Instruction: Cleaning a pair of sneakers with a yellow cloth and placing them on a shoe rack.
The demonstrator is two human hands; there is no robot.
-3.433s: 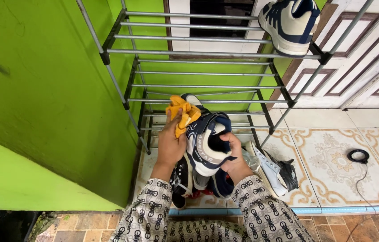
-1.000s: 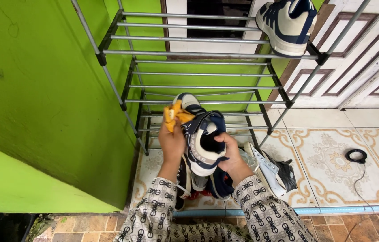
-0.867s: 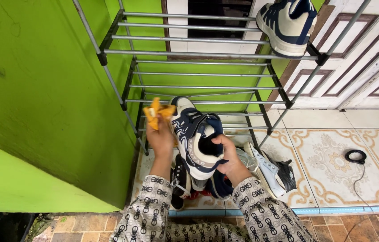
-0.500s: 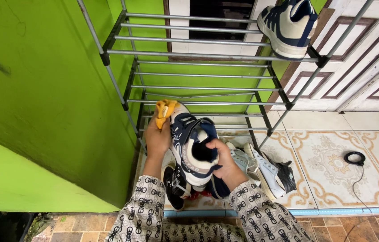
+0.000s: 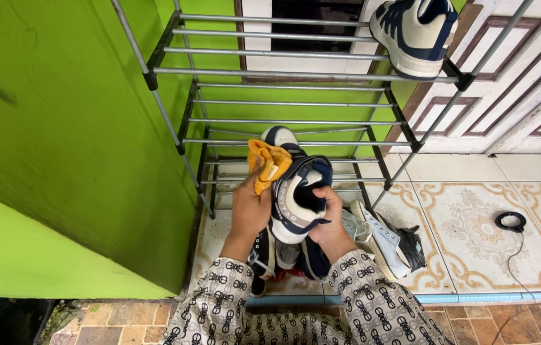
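My right hand (image 5: 329, 218) grips a white and navy sneaker (image 5: 296, 191) by its heel opening, toe pointing away from me. My left hand (image 5: 249, 209) presses a crumpled yellow cloth (image 5: 268, 165) against the sneaker's left side near the laces. Both sleeves carry a black-and-white chain pattern. The shoe is held in front of a grey metal shoe rack (image 5: 289, 73).
A matching sneaker (image 5: 414, 35) sits on the rack's top tier at the right. Several other shoes (image 5: 382, 239) lie on the patterned floor tiles below my hands. A green wall (image 5: 59, 140) stands to the left, a white panelled door (image 5: 513, 83) to the right, a coiled black cable (image 5: 512, 222) beyond.
The cloth in my left hand has shifted from the shoe's toe and left edge to its upper side. The sneaker turned slightly and moved a little right.
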